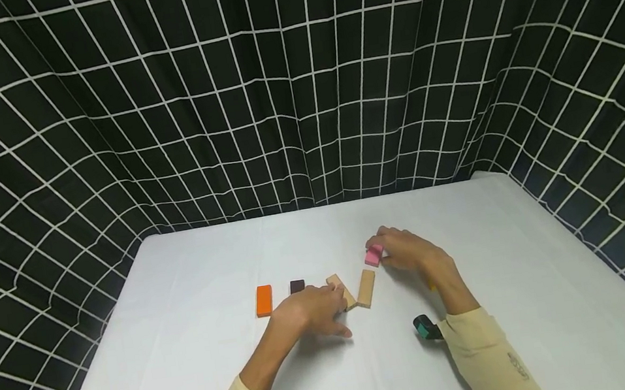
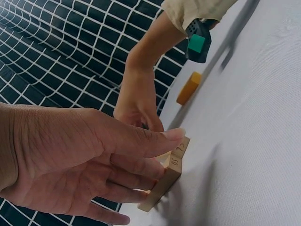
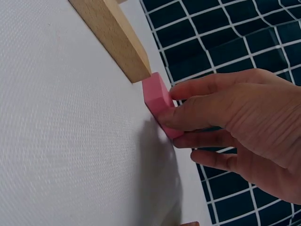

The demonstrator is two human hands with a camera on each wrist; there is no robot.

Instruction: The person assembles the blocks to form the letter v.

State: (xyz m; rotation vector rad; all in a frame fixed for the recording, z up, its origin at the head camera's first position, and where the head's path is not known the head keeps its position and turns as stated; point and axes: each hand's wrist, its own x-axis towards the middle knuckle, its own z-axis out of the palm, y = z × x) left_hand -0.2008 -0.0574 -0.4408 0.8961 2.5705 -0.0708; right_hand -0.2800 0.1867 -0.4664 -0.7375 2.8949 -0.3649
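My right hand [image 1: 408,249] pinches a small pink block [image 1: 374,256] between thumb and fingers. That pink block [image 3: 156,92] lies low at the white table, one end right by the end of a plain wooden block [image 3: 115,37]. Two wooden blocks stand in a V, the right one [image 1: 366,289] and the left one [image 1: 349,297] meeting at their near ends. My left hand [image 1: 312,310] reaches over the left block, partly covering it. In the left wrist view its fingertips touch the side of that wooden block [image 2: 161,188], the thumb stretched out above.
An orange block [image 1: 264,301] lies to the left, with a dark block [image 1: 297,285] between it and the wooden ones, partly behind the left hand. A yellow block [image 2: 189,88] lies beyond the right wrist. Black netting-patterned curtains [image 1: 293,92] surround the white table [image 1: 198,269].
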